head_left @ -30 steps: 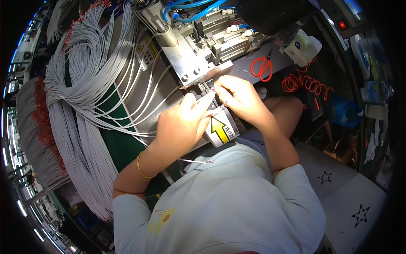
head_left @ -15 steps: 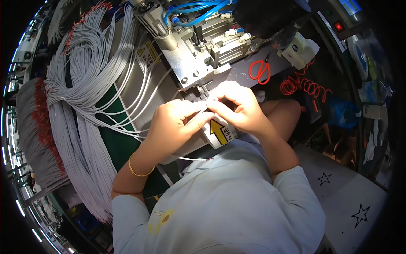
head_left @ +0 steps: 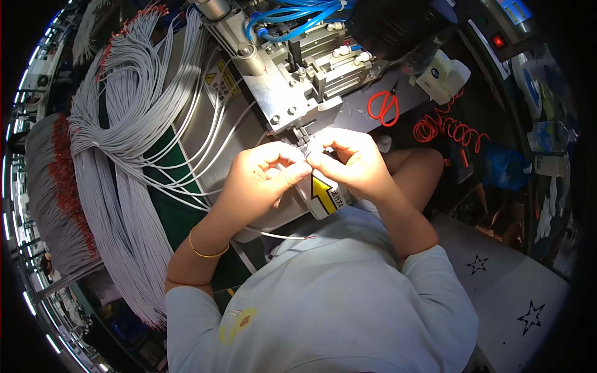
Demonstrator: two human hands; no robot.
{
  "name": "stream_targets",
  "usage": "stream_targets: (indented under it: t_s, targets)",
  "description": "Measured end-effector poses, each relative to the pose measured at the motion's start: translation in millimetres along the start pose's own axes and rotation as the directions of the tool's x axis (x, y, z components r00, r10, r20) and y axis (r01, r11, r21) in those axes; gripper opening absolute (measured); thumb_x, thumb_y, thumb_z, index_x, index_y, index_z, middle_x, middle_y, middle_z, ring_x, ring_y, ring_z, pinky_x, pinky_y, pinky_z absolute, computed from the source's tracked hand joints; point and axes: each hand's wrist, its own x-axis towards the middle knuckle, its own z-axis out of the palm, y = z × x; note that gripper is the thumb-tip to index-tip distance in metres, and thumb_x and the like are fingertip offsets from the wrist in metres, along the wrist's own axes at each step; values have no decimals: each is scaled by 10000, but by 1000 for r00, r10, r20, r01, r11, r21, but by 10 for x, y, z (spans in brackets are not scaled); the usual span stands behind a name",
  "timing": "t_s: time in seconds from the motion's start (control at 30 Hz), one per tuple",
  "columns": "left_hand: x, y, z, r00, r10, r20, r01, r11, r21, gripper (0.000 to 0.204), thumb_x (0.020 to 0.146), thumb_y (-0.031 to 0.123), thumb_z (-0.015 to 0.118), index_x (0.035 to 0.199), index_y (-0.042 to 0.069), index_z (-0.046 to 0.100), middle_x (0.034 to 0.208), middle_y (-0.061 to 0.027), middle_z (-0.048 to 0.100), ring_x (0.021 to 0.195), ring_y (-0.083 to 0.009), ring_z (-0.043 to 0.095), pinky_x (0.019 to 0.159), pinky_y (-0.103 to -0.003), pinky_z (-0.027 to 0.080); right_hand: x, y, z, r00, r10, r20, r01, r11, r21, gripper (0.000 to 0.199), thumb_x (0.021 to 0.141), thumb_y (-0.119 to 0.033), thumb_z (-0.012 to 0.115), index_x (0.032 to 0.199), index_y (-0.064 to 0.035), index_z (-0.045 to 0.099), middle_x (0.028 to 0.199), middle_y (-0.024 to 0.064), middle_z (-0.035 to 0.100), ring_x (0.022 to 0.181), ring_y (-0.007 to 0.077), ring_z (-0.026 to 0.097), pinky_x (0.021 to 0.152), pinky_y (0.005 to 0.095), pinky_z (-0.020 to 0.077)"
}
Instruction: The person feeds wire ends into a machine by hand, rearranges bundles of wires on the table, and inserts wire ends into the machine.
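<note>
My left fingers (head_left: pixel 290 176) and right fingers (head_left: pixel 329 163) pinch a mostly hidden wire (head_left: pixel 306 153) between them, just before the machine (head_left: pixel 278 98). It should be light, bendy, fragile at its end; best gripped further back.

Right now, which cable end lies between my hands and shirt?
The tip of the lone white cable below your left hand; the bundled cables lie farther left.

Thin pale cable (head_left: pixel 306 156), apparently pinched between fingertips (head_left: pixel 303 169); end mostly hidden.
</note>
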Motion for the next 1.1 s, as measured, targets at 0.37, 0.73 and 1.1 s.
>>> stream_targets:
  t_s: [0.37,0.73,1.1]
  targets:
    - [64,-125,-62,998,-6,70,15,992,-127,108,890,112,631,941,20,607,790,21,598,587,-16,497,544,-175,441,49,-6,-67,949,-293,116,306,772,-557,64,751,-44,655,774,-4,610,720,110,600,674,248,558,672,327,448]
    - [67,-99,-77,997,-14,79,16,999,-36,127,887,111,624,956,6,604,754,33,590,592,0,485,536,-177,421,62,110,14,891,-435,131,427,704,-567,74,893,-62,547,903,8,568,797,114,570,690,222,550,677,322,444]
    - [69,-261,-64,932,358,-47,-222,669,709,82,833,52,621,891,20,574,728,-119,594,604,-295,589,551,-347,475,116,358,-109,992,-29,-122,-26,907,-421,159,910,-141,527,862,10,527,761,181,551,701,345,558,657,379,445]
